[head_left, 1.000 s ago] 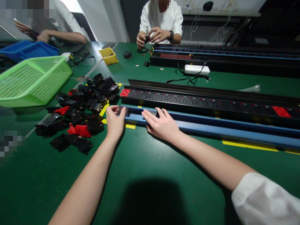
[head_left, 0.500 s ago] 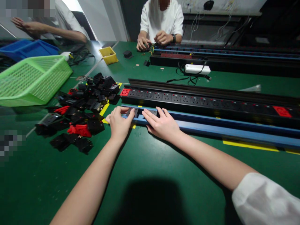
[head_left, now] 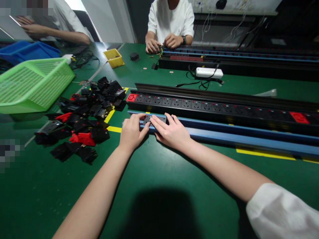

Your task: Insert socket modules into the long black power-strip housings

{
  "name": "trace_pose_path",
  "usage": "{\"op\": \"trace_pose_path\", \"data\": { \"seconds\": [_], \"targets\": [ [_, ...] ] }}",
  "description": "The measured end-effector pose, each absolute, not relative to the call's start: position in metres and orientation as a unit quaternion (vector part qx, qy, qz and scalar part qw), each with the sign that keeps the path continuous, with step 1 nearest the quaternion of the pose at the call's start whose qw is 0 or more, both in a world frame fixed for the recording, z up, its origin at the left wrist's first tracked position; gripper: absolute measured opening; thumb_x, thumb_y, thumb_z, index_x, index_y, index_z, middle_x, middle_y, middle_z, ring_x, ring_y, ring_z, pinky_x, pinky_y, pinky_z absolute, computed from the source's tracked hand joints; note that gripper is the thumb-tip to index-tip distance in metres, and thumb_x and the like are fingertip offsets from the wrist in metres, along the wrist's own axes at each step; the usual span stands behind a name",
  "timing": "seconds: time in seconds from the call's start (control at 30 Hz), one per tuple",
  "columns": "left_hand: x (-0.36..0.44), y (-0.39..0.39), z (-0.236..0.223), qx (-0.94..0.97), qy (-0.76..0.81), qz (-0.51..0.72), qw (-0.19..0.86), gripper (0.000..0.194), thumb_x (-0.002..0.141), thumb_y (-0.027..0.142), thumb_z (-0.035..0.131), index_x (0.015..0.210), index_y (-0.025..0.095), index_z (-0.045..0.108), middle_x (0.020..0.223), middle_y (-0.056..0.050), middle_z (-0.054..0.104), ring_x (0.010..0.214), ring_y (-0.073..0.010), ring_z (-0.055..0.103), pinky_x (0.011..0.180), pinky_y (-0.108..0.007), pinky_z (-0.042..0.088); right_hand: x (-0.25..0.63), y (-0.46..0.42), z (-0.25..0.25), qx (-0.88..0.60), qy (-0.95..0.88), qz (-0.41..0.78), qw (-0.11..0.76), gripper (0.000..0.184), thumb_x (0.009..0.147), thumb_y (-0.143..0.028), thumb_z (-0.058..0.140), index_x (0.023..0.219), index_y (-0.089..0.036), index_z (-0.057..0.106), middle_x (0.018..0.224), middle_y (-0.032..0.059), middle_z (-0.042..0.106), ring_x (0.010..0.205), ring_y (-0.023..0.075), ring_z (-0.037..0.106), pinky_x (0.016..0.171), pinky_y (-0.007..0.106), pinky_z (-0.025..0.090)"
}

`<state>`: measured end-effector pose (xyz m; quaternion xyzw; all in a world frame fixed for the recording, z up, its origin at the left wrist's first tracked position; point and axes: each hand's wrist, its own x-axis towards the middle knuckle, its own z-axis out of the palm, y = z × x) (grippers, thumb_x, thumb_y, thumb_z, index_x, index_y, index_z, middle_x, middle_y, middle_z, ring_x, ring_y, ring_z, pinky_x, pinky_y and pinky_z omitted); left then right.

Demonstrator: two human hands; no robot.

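One black socket (head_left: 147, 120) sits in the blue rail (head_left: 214, 135), where our left hand (head_left: 132, 131) pinches it between thumb and fingers; our right hand (head_left: 173, 131) lies, fingers partly spread, over a second socket (head_left: 163, 119) just beside it.

Both bare forearms angle inward, the left forearm (head_left: 97, 184) straight ahead on a slant, the right forearm (head_left: 221, 162) crossing from the side. The left hand (head_left: 132, 131) is bent at the knuckles, thumb and forefinger drawn in as a pincer. Close beside it, the right hand (head_left: 171, 130) lies palm down, fingers parted in two pairs.
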<state>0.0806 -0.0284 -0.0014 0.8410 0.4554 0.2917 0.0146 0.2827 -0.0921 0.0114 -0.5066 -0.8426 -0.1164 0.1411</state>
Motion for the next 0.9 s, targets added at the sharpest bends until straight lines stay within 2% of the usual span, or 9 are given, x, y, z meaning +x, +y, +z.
{"op": "trace_pose_path", "data": {
  "seconds": [0.1,0.3,0.5,0.6,0.7,0.77,0.9],
  "targets": [
    [0.080,-0.028,-0.002,0.850,0.441,0.289,0.008,0.037,0.097,0.044,0.051,0.120,0.019,0.064,0.108,-0.010,0.072,0.097,-0.0252,0.066,0.085,-0.036,0.044,0.283,-0.092,0.011,-0.507,-0.843,-0.119,0.138,0.059,0.098,-0.031,0.049,0.156,-0.019,0.041,0.160,0.0046,0.041,0.135,0.0416,0.048,0.109,0.060,0.041],
    [0.083,-0.027,0.007,0.848,0.466,0.254,-0.004,0.031,0.096,0.039,0.049,0.111,0.019,0.069,0.087,-0.006,0.075,0.078,-0.0231,0.068,0.077,-0.034,0.044,0.283,-0.092,0.012,-0.506,-0.843,-0.113,0.140,0.062,0.096,-0.030,0.053,0.156,-0.020,0.040,0.160,0.0051,0.041,0.135,0.0417,0.048,0.109,0.061,0.041],
    [0.086,-0.024,0.012,0.836,0.497,0.232,-0.003,0.025,0.093,0.036,0.050,0.099,0.023,0.071,0.082,-0.004,0.075,0.070,-0.0219,0.065,0.068,-0.032,0.042,0.283,-0.092,0.013,-0.510,-0.840,-0.118,0.142,0.062,0.096,-0.029,0.051,0.156,-0.020,0.040,0.160,0.0051,0.042,0.137,0.0416,0.047,0.109,0.061,0.042],
    [0.084,-0.023,0.005,0.840,0.471,0.270,0.005,0.026,0.094,0.032,0.049,0.102,0.021,0.071,0.087,-0.006,0.075,0.076,-0.0226,0.066,0.074,-0.035,0.044,0.280,-0.094,0.010,-0.508,-0.840,-0.123,0.148,0.063,0.096,-0.027,0.051,0.157,-0.018,0.038,0.161,0.0070,0.041,0.143,0.0394,0.041,0.114,0.059,0.037],
    [0.083,-0.023,0.000,0.829,0.449,0.333,0.020,0.026,0.094,0.031,0.051,0.103,0.020,0.072,0.099,-0.009,0.072,0.094,-0.0236,0.065,0.084,-0.037,0.045,0.270,-0.103,0.005,-0.506,-0.837,-0.133,0.161,0.067,0.097,-0.023,0.048,0.158,-0.005,0.030,0.163,0.0152,0.034,0.151,0.0318,0.031,0.122,0.048,0.029],
    [0.082,-0.023,-0.001,0.813,0.447,0.372,0.025,0.024,0.094,0.031,0.052,0.102,0.021,0.072,0.105,-0.009,0.068,0.103,-0.0236,0.063,0.089,-0.038,0.045,0.262,-0.110,0.002,-0.500,-0.842,-0.125,0.162,0.072,0.096,-0.027,0.050,0.158,-0.001,0.026,0.165,0.0182,0.027,0.153,0.0318,0.026,0.124,0.046,0.025],
    [0.081,-0.021,0.002,0.767,0.475,0.429,0.051,0.023,0.095,0.028,0.051,0.098,0.020,0.072,0.104,-0.008,0.064,0.101,-0.0223,0.062,0.092,-0.038,0.045,0.251,-0.119,0.001,-0.500,-0.846,-0.095,0.156,0.078,0.094,-0.035,0.054,0.158,0.000,0.026,0.166,0.0195,0.025,0.154,0.0323,0.022,0.126,0.046,0.020]
  ]
}}
